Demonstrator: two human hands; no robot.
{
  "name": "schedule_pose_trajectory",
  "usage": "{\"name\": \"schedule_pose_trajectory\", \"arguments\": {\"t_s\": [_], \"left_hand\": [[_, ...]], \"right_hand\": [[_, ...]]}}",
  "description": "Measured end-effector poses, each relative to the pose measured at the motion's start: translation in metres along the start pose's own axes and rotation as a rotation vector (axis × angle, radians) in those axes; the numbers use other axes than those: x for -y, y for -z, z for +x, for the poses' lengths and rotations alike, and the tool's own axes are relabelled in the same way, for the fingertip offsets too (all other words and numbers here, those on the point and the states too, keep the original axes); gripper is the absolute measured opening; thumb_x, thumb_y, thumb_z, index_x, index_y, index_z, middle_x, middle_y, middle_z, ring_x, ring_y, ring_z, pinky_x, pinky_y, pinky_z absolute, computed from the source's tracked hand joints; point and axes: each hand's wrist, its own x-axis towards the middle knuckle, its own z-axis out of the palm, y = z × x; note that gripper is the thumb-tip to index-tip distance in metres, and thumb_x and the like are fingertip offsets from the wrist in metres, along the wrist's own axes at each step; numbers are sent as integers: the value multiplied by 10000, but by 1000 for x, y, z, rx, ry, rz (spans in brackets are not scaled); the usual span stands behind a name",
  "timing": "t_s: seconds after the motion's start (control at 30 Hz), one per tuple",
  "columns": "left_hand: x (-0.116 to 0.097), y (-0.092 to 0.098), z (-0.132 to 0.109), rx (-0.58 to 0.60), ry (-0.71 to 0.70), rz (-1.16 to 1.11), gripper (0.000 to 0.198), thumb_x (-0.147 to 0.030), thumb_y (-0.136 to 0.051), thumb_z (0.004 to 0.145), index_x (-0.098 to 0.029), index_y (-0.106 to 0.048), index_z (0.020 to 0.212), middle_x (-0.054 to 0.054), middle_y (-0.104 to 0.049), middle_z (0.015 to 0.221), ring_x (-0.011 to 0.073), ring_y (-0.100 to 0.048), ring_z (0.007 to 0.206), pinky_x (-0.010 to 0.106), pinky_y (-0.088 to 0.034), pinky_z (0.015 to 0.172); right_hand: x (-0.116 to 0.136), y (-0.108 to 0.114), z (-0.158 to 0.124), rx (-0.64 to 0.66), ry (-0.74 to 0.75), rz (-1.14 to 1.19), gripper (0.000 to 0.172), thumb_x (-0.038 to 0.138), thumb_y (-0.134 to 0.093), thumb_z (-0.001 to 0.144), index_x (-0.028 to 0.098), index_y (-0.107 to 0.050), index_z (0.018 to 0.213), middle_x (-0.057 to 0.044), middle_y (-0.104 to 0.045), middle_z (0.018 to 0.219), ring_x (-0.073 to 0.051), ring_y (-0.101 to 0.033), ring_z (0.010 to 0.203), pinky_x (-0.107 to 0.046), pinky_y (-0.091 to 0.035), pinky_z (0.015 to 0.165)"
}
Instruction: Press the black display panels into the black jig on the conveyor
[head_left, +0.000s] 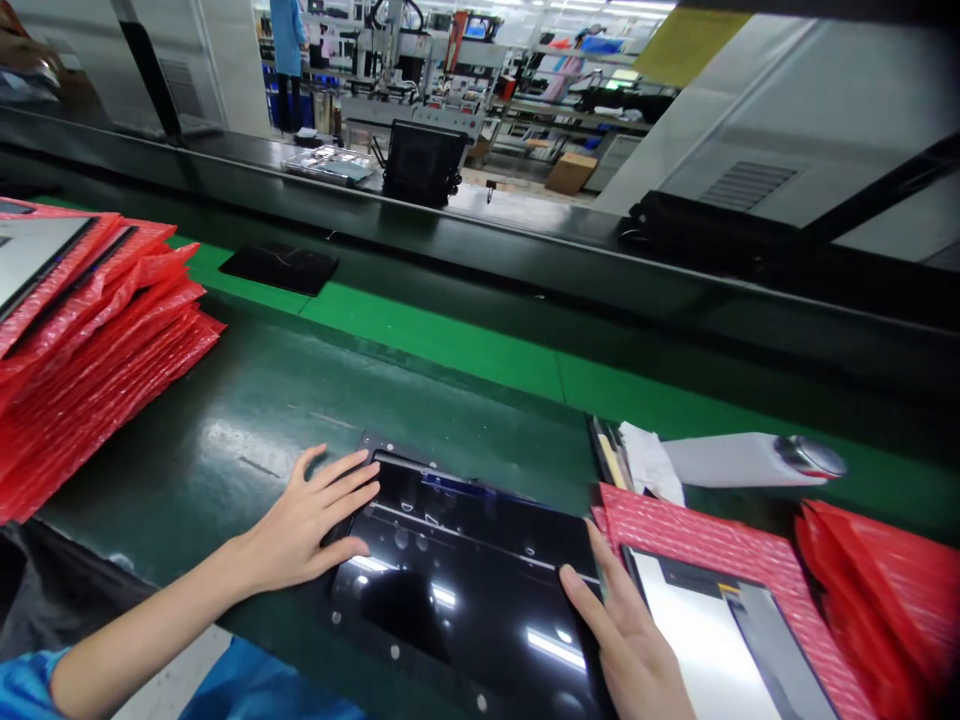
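Observation:
A glossy black panel (465, 570) lies flat on the dark green bench in front of me. My left hand (311, 520) rests on its left edge with the fingers stretched out and spread. My right hand (630, 640) lies along the panel's right edge, fingers extended flat, thumb on the glass. Neither hand holds anything. Just right of my right hand sits a red bubble bag (720, 560) with a grey panel (712, 640) lying on it.
A tall stack of red bubble bags (90, 340) fills the left side. More red bags (885, 590) lie at the far right. A white cylinder (750, 460) and white cloth (649, 460) sit behind them. Another black panel (279, 266) rests on the green conveyor belt (450, 335). A person in blue (287, 50) stands far back.

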Motion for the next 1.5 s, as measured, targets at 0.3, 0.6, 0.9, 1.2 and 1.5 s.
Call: {"name": "schedule_pose_trajectory", "arguments": {"t_s": [0.3,0.6,0.9,1.2,1.5], "left_hand": [[0,0,-1,-10,12,-28,579,-403,-489,979,-267,-312,1513,93,-474,1493,270,-320,1459,591,-96,1195],[-1,-1,-1,-23,14,-39,575,-400,-488,980,-277,-314,1513,89,-485,1485,266,-328,1456,597,-101,1196],[-4,2,-3,-34,151,-83,465,-348,-468,992,-293,-432,1452,74,-320,1588,289,-182,1507,606,-210,1181],[-4,1,-2,3,172,-108,477,-300,-345,1028,-235,-351,1500,104,-359,1565,267,-101,1521,617,-135,1211],[-2,0,-3,44,129,-50,479,-313,-405,1013,-311,-367,1490,87,-188,1627,321,-61,1517,682,-99,1181]], "right_hand": [[-5,-2,1,-6,-42,-19,869,616,-686,748,265,-411,1495,-8,-356,1573,-292,-220,1477,-433,-152,1205],[-8,-1,0,-3,-27,-54,860,620,-675,758,264,-410,1495,-11,-352,1575,-286,-215,1479,-432,-129,1203],[3,-1,-2,-8,-45,-94,901,636,-690,724,241,-423,1489,-20,-370,1564,-305,-235,1471,-444,-150,1205],[24,-11,-15,-54,-41,-163,875,595,-676,747,214,-421,1492,-11,-380,1556,-274,-270,1464,-388,-180,1209],[35,-17,-26,-79,-38,-193,888,587,-656,771,182,-384,1513,8,-366,1561,-260,-242,1474,-331,-246,1194]]}}
